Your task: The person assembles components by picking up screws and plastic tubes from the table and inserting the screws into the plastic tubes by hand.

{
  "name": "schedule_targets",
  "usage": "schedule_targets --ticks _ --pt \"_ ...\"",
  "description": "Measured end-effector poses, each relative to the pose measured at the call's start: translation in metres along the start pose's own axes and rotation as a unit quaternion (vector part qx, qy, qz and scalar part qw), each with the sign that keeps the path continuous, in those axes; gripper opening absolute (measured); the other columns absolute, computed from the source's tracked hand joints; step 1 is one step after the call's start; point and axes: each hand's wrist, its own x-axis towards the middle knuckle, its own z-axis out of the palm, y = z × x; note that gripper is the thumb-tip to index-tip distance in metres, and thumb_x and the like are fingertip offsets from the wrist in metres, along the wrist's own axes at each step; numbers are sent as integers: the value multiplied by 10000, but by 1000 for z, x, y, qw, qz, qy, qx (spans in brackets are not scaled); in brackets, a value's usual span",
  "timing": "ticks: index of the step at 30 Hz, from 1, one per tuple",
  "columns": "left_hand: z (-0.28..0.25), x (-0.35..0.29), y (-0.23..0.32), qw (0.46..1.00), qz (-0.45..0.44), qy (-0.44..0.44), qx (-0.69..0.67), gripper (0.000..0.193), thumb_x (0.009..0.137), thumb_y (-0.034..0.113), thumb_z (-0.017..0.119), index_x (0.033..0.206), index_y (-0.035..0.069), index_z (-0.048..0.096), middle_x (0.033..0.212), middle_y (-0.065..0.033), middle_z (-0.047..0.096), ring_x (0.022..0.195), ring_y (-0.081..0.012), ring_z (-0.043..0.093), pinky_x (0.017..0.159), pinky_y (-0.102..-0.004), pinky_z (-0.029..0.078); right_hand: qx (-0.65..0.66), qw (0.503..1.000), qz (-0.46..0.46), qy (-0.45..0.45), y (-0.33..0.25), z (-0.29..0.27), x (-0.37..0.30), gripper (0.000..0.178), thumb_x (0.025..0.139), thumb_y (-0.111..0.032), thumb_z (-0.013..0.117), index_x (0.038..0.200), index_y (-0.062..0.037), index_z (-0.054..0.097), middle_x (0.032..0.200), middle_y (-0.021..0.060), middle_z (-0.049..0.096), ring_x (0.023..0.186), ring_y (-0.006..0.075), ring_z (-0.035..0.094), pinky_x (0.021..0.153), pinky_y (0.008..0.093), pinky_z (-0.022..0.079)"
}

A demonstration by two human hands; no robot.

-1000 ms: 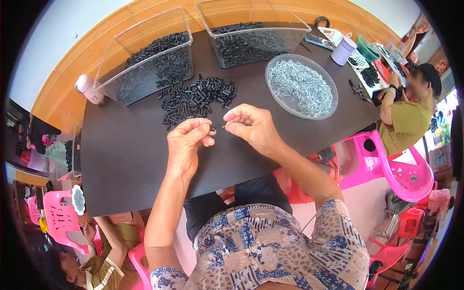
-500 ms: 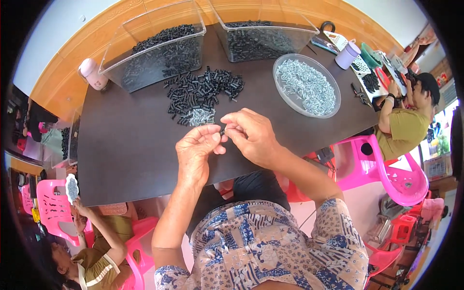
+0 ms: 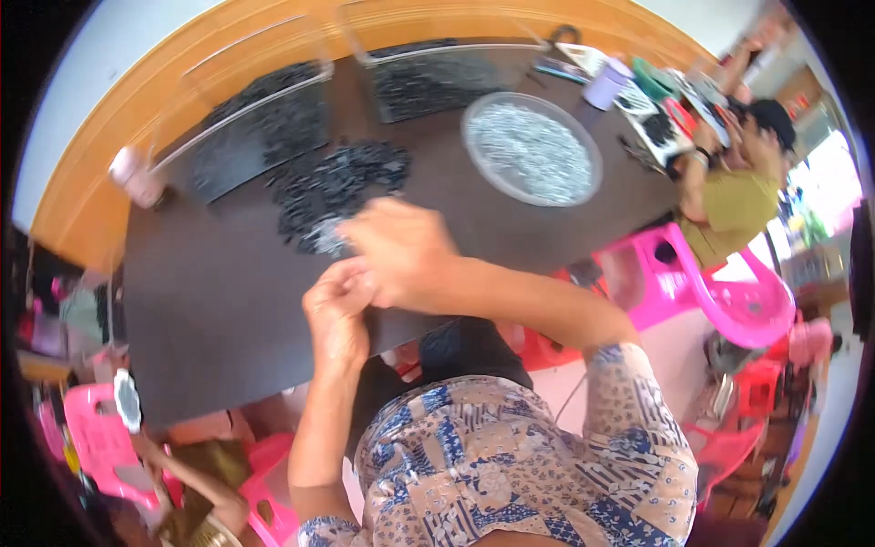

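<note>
Motion smears the whole picture. My left hand (image 3: 337,305) is over the near part of the dark table, fingers curled together; whatever they hold, if anything, is hidden. Just above and across it lies my right hand (image 3: 401,251), its fingertips reaching toward a small heap of silver metal pieces (image 3: 326,237). The right fingers are too blurred to tell whether they grip anything. Beyond the hands, a pile of short black plastic-looking pieces (image 3: 342,182) spreads over the table, touching the silver heap.
Two clear bins of black pieces, a left one (image 3: 264,137) and a right one (image 3: 433,87), stand at the back. A round clear tray (image 3: 592,178) holds silver pieces. A pink bottle (image 3: 137,178) and lilac cup (image 3: 606,84) flank them. Co-workers sit at right (image 3: 738,205) and lower left (image 3: 214,465).
My hands were pinching a small black piece together. The right hand has shifted left over the left hand, toward the silver heap. The view has swung, moving table items leftward.
</note>
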Motion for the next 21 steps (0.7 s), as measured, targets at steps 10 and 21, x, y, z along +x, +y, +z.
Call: schedule_targets --ticks 10,21 --pt "-20 3 -18 993 -82 -38 -81 419 876 222 593 1215 17 459 1158 -98 527 1048 -211 505 919 -361 408 212 884 -403 109 -162 193 134 158 685 -226 586 553 -151 543 532 36 576 454 214 581 402 357 440" --pt "-5 -17 -4 999 9 -37 -36 170 820 32 630 969 -52 631 804 -132 638 586 -151 557 567 -230 452 -41 933 34 -357 -4 50 125 102 575 -113 617 652 -56 654 691 174 639 678 324 642 568 442 495"
